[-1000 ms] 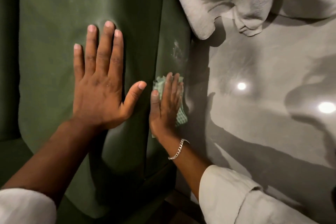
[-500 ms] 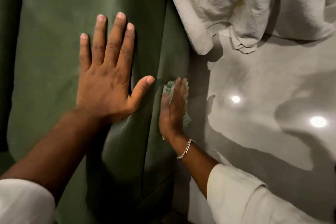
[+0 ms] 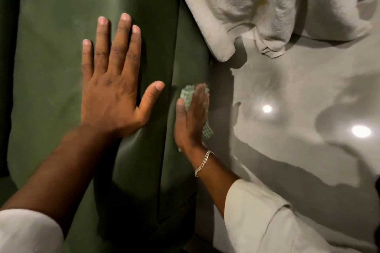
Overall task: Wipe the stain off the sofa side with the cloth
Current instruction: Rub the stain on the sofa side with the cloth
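The green sofa's arm top [image 3: 61, 57] fills the left, and its narrow side panel [image 3: 189, 51] drops to the floor. My left hand [image 3: 115, 88] lies flat on the arm top, fingers spread, holding nothing. My right hand [image 3: 191, 117] presses a green checked cloth [image 3: 187, 94] flat against the side panel; the cloth shows above the fingertips and below the palm. No stain is visible on the panel above the cloth; whatever lies under the hand is hidden.
A white towel [image 3: 257, 2] hangs rumpled at the top right, its corner reaching down beside the sofa side. The glossy grey floor [image 3: 298, 98] to the right reflects two ceiling lights and dark shadows.
The pale stain seen above the cloth one second ago no longer shows. My right hand stays pressed on the cloth against the panel; the view shifted, and the towel now reaches lower in frame.
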`<action>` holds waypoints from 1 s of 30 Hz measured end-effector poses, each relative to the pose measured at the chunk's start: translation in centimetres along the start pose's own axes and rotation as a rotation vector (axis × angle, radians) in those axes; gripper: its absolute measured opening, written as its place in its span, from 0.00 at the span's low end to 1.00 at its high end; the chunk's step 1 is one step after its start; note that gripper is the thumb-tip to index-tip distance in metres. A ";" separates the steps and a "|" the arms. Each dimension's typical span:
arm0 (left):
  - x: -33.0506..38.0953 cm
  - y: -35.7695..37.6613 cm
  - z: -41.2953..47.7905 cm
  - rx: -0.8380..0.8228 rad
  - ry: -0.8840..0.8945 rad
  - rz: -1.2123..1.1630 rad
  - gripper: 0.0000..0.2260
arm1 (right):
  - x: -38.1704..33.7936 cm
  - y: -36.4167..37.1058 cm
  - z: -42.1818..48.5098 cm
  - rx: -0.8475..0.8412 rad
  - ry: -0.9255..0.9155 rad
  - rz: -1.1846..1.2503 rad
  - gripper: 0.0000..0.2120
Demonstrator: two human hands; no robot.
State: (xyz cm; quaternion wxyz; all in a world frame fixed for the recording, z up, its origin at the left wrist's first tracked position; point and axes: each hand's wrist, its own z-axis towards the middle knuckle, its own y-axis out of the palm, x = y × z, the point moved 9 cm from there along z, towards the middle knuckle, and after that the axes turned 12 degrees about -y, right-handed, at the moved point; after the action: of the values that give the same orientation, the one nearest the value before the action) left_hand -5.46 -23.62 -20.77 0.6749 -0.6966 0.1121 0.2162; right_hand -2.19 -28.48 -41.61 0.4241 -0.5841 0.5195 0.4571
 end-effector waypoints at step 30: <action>-3.2 0.5 -11.7 -0.131 -0.188 -0.148 0.43 | 0.2 0.8 -9.3 0.055 0.117 0.028 0.29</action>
State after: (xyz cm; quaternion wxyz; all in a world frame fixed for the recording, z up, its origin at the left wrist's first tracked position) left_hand -6.74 -35.68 -19.79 0.6495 -0.7223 -0.0175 0.2369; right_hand -2.12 -37.62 -39.76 0.4023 -0.5907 0.5641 0.4135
